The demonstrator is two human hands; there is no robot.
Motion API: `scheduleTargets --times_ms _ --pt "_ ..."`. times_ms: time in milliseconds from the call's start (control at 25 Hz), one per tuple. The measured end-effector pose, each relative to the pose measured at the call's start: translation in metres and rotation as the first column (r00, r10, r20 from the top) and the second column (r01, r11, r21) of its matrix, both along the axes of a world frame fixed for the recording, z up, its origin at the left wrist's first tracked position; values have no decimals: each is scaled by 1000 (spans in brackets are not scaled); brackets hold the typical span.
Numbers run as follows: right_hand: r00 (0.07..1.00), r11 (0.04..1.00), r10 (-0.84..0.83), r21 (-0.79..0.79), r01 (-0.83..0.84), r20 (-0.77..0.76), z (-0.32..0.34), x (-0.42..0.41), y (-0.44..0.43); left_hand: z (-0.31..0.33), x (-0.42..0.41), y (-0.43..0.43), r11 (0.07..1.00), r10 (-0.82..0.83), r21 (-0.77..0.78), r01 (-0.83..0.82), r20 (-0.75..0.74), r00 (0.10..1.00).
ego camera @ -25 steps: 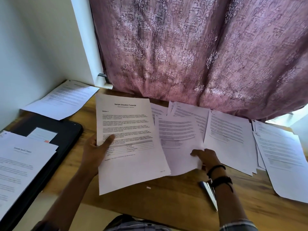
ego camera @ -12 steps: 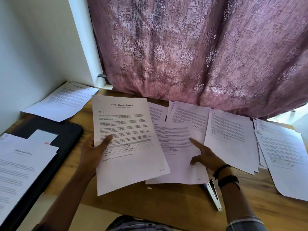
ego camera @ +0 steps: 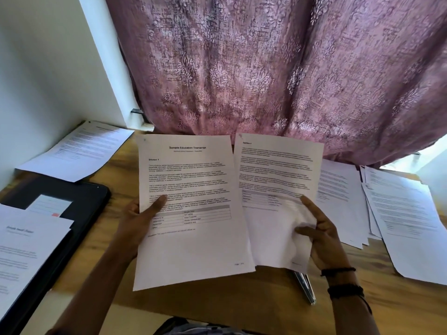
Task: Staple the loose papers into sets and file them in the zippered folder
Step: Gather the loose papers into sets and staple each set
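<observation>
Head view, reading from the left — a printed sheet (ego camera: pixel 77 151) lies at the far left corner of the table (ego camera: pixel 242 308), and you cannot tell from here whether it is stapled. Just nearer, the black zippered folder (ego camera: pixel 82 194) lies flat at the left edge. A small card (ego camera: pixel 49 205) and a titled sheet (ego camera: pixel 26 245) lie on top of it rather than clearly inside, and whether the zip is open does not show. So filing looks barely begun, if at all.

Your left hand (ego camera: pixel 137 221) holds the title page (ego camera: pixel 191 238) headed "Sample Education Transcript", with the thumb laid over its left edge and the sheet lifted off the table. Beside it your right hand (ego camera: pixel 324 240) pinches a second page (ego camera: pixel 273 170) near its right edge, where the paper buckles under the thumb. The title page overlaps the second page slightly along their inner edges. By the look of it you are matching pages of one set, and they are not yet squared together.

Just below the second page, the stapler (ego camera: pixel 306 286) lies on the table with neither hand on it — this set is not yet stapled. Further right, the loose papers (ego camera: pixel 343 197) fan out in overlapping piles to the right edge, below the curtain (ego camera: pixel 266 68). Most of the job looks to be ahead of you: collate, staple, file.
</observation>
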State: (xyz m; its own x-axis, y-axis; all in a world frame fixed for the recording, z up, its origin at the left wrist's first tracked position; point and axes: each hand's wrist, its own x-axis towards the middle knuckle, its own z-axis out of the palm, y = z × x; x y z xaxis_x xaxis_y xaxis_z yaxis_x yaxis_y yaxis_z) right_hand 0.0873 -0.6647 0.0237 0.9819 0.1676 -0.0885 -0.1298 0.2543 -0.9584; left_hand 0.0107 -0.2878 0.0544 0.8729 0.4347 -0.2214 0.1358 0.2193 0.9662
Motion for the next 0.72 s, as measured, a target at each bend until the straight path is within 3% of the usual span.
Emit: scheduleTargets --times_ms 320,480,720 --pt "1000 1000 0 4 0 -13 -2 -12 -1 8 9 -18 993 -80 -83 89 104 991" --pt "994 988 110 114 -106 -26 0 -17 9 6 15 -27 990 -129 -50 134 106 986" --pt "964 958 262 113 -264 34 7 -15 37 3 27 -45 971 -240 20 240 54 969"
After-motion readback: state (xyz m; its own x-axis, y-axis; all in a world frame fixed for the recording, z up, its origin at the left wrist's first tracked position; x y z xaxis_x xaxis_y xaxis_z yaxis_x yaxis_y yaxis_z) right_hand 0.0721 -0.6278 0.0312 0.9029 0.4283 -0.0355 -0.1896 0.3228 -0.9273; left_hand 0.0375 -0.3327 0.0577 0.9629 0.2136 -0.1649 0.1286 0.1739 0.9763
